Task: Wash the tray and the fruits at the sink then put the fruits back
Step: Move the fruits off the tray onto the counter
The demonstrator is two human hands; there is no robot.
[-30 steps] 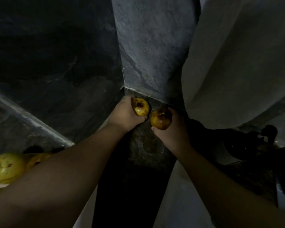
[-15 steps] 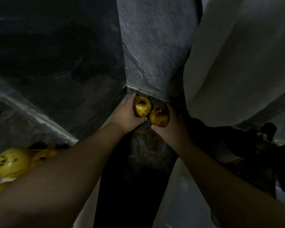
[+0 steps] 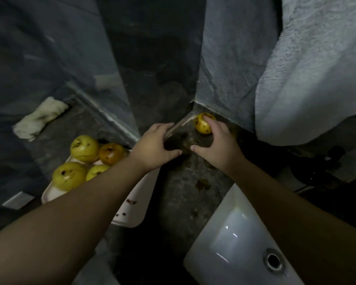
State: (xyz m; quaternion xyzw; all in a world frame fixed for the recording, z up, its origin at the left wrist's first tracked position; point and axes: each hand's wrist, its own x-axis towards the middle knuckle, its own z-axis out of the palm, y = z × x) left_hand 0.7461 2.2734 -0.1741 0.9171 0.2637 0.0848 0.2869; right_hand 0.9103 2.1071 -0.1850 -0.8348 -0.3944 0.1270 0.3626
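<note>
cloth: a crumpled off-white rag [image 3: 40, 119] lies on the dark stone tabletop [image 3: 185, 194] at the far left, well apart from the work.
tray: a white foam tray [image 3: 130, 214], thin and soft-edged with dark specks on its bare end, sits on the tabletop under your left forearm.
fruits on tray: four round yellow-green fruits [image 3: 84, 148], smooth-skinned with brown bruises, crowd the tray's far end; one is more orange.
left hand: your left hand [image 3: 154, 147] holds nothing, its fingers spread and resting against the stone at the wall corner.
right hand: your right hand [image 3: 216, 145] has its fingers curled over a yellow spotted fruit [image 3: 201, 125] set in the corner of the tabletop, by the wall.
towel: a pale, nubby towel [image 3: 317, 79] hangs at the right.
sink: a glossy white basin [image 3: 230, 239] with a metal drain lies at lower right, near you.
step: you seem to be emptying the tray before washing, though the dim light makes this uncertain.
next move: let go of the corner fruit where it won't roll, then reach your left hand back to the tray for the next one.
</note>
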